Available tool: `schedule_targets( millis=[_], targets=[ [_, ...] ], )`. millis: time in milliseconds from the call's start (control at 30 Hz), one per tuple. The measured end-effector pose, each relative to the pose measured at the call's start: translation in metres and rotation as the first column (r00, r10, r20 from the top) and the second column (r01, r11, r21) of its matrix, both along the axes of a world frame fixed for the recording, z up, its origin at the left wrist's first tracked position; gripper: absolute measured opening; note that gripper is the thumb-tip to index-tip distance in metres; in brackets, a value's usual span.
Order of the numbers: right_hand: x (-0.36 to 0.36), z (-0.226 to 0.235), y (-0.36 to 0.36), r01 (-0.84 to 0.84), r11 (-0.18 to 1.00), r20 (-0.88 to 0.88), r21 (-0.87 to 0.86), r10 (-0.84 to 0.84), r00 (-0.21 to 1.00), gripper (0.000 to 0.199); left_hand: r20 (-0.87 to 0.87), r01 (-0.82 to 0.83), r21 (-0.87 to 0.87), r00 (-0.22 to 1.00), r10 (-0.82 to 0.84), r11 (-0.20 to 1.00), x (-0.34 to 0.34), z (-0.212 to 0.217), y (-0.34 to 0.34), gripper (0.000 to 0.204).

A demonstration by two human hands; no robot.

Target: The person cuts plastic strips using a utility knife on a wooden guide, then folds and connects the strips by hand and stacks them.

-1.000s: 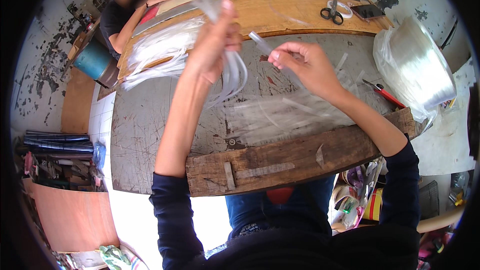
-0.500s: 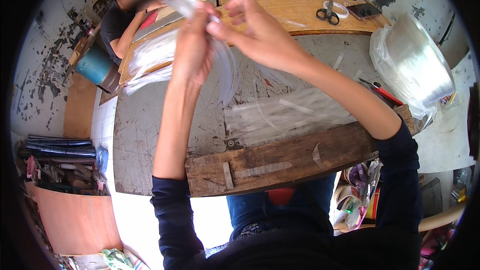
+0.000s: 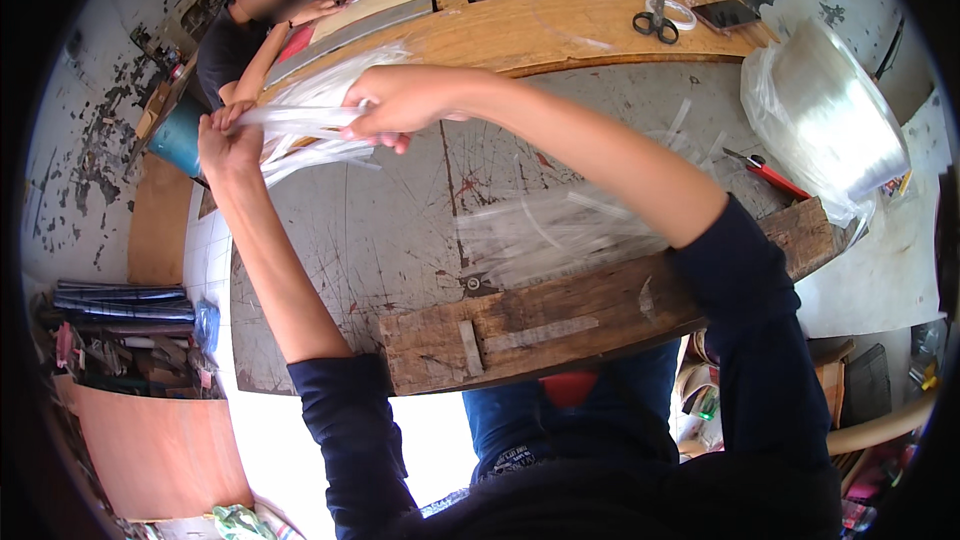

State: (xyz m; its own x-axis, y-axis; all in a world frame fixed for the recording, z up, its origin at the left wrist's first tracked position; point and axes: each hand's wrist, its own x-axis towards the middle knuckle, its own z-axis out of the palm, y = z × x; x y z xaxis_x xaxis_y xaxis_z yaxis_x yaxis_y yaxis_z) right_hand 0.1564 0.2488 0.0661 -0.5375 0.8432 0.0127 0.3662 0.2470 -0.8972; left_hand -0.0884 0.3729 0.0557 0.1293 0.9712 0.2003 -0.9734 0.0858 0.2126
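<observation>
One bundle of clear plastic strips (image 3: pixel 302 121), far left over the grey counter (image 3: pixel 390 225), by a larger strip pile (image 3: pixel 358 61), gripped by the closed left hand (image 3: pixel 231 143) and pinched by the right hand (image 3: pixel 402 103); apparent step, straightening; next move seemingly calls for even tension
</observation>
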Motion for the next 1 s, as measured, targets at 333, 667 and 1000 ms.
schedule_targets(
  millis=[333,667,1000],
  targets=[
    [-0.015,-0.01,0.05,0.021,0.765,0.388,0.643,-0.35,0.852,0.045,-0.857,-0.792,0.32,-0.476,-0.197,0.52,-0.04,-0.13,0.073,0.095],
    [0.103,-0.031,-0.119,-0.238,0.942,0.85,0.237,-0.083,0.52,0.029,-0.571,-0.479,0.82,-0.724,0.387,0.314,0.039,-0.074,0.011,0.054],
    [0.132,-0.042,-0.114,0.086,0.967,0.35,0.241,-0.169,0.921,0.013,-0.93,0.628,0.367,0.267,0.252,0.687,0.165,-0.027,-0.097,0.024]
  ],
)
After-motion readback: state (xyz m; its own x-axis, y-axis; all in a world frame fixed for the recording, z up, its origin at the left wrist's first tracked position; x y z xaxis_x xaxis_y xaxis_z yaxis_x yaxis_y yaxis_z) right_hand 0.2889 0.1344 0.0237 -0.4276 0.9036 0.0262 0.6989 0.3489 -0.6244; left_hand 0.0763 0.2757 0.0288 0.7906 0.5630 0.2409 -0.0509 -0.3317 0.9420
